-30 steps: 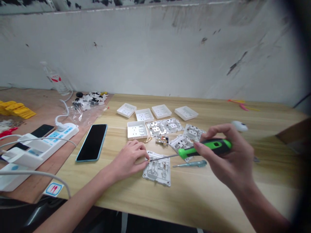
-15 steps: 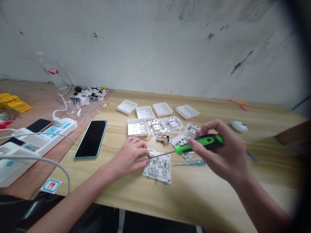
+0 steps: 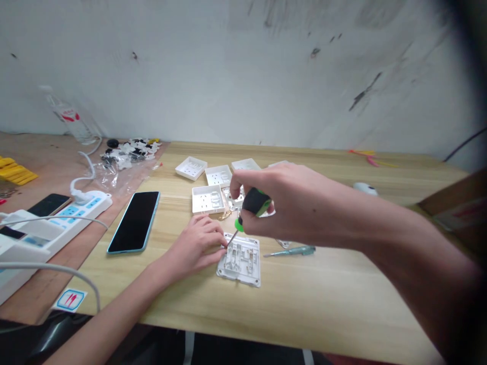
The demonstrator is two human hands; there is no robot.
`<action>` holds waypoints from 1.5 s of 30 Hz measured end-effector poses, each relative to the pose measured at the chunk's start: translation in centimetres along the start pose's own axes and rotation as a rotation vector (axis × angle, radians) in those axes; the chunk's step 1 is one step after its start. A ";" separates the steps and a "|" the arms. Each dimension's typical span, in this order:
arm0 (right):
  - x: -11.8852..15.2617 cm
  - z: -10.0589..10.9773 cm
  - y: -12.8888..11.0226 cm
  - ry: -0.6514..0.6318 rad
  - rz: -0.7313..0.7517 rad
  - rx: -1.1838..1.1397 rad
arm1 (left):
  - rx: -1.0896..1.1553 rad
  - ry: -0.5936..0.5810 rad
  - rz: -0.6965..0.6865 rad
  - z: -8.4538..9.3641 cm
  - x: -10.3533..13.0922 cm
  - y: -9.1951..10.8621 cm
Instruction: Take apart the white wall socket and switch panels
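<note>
My right hand (image 3: 266, 203) is wrapped around the black and green handle of a screwdriver (image 3: 255, 202), tilted steeply. Its metal shaft points down to the upper left corner of a white socket back plate (image 3: 243, 268), which lies on the table with its moulded slots facing up. At that corner, my left hand (image 3: 200, 241) has thumb and forefinger pinched beside the screwdriver tip. Whatever sits between those fingertips is too small to make out. To the right of the plate lies a clear teal-handled screwdriver (image 3: 292, 251).
White socket covers (image 3: 207, 201) sit behind my hands, several in number, with more socket parts partly hidden by my right hand. A phone (image 3: 135, 223) lies to the left, near a white power strip (image 3: 87, 205) with cables. A mouse (image 3: 365, 189) is at the right.
My right hand has moved left and turned over, swinging the screwdriver from nearly flat to steep. My left hand keeps its pinch at the plate's corner. The view has shifted slightly.
</note>
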State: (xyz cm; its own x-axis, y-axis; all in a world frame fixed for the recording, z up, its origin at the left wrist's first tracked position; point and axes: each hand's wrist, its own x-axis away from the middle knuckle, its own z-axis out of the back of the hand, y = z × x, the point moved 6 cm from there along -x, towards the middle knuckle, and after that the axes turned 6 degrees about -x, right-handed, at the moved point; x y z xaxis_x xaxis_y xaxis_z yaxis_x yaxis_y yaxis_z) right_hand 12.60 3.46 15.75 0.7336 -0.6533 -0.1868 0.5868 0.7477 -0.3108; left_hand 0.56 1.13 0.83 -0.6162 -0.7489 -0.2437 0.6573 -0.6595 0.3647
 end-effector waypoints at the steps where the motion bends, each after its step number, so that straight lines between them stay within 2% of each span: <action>1: 0.0 0.1 0.2 0.005 -0.011 0.008 | 0.003 -0.001 0.001 0.0 0.0 0.0; 6: -0.3 -0.3 -0.6 -0.085 0.057 -0.044 | -0.008 0.017 0.007 0.2 -0.1 0.0; 10: -0.7 0.0 -1.3 -0.024 0.035 0.003 | -0.017 0.021 0.008 0.2 0.0 0.2; 14: -1.0 -0.3 -2.0 -0.062 0.085 -0.041 | -0.014 0.034 0.017 0.4 0.1 0.1; 18: -1.2 -0.3 -2.0 -0.001 0.070 -0.031 | 0.118 0.022 0.019 1.1 0.1 0.3; 23: -1.2 -0.6 -2.1 -0.004 0.067 -0.141 | 0.266 0.056 0.027 2.1 -0.7 0.8; 29: -0.6 -0.7 -2.2 0.114 0.056 -0.195 | 0.221 0.105 0.071 2.2 -1.6 0.3; 33: 0.0 -0.8 -1.9 0.196 0.022 -0.205 | 0.155 0.071 0.031 2.1 -2.7 0.7; 37: 0.3 -0.7 -1.1 0.330 -0.045 -0.212 | 0.095 0.040 0.024 2.3 -3.4 1.2; 41: 0.2 -0.9 -0.9 0.333 -0.052 -0.172 | 0.149 0.015 -0.022 3.1 -3.2 1.8; 45: 0.0 -0.9 -1.2 0.345 -0.028 -0.129 | 0.176 -0.012 -0.052 3.3 -3.1 2.2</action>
State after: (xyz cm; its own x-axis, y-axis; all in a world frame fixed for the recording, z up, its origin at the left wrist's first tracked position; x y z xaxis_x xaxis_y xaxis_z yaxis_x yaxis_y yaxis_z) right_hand 11.60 2.42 15.30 0.5463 -0.6909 -0.4735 0.5408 0.7227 -0.4305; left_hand 2.45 2.20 5.30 -0.6528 -0.7129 -0.2562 0.5392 -0.6749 0.5038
